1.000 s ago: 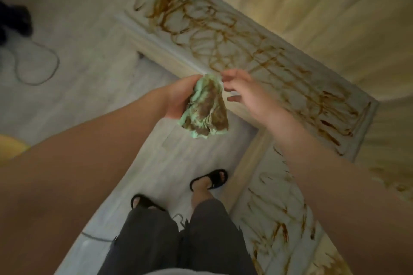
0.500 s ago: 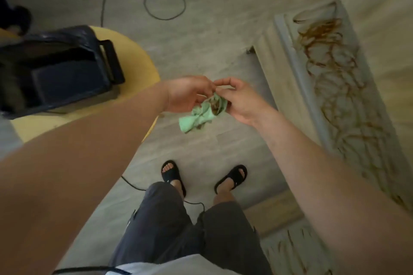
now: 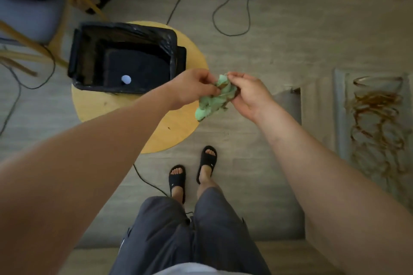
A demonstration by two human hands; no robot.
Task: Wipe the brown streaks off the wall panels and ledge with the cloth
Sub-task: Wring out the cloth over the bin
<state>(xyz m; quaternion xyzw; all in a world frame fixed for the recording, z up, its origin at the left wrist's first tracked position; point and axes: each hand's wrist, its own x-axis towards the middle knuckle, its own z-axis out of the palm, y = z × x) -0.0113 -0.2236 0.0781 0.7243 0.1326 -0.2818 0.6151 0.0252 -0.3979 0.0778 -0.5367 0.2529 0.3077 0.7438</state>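
Pinching the cloth from both sides: left hand curled on its upper left edge, right hand curled on its top right, thumb and fingertips closed on the fabric. Neither released, neither clenched empty.

Hanging bunched between the two hands, mid-air. Lower end overlapping the stool's right edge in the picture, but resting on nothing. Green, crumpled, with brown smears on the upper folds. Probably used on some streaks already.

Left of the hands: round yellow stool carrying a black-lined bin, open on top, with one small pale round thing on the bottom. Near the left hand, but not under the cloth.

Straight below: black sandals on the grey floor, loose cables further out.

Far right: pale framed wall panel, seen at a steep angle, with thick looping brown streaks from top to bottom of the visible part. No wiped patch to make out there. Well apart from both hands and from the cloth. Cannot tell which pale strip is the ledge, so skipping it.

Progress, as a judgement: far from done. One whole panel fully streaked, nothing visibly cleaned in this view. Cloth dirty and off the wall, so no wiping at this moment. Looks like refolding or turning it for a cleaner face. Left to do: back to the panel, wipe the visible streaks, then the ledge and any other panels out of view.
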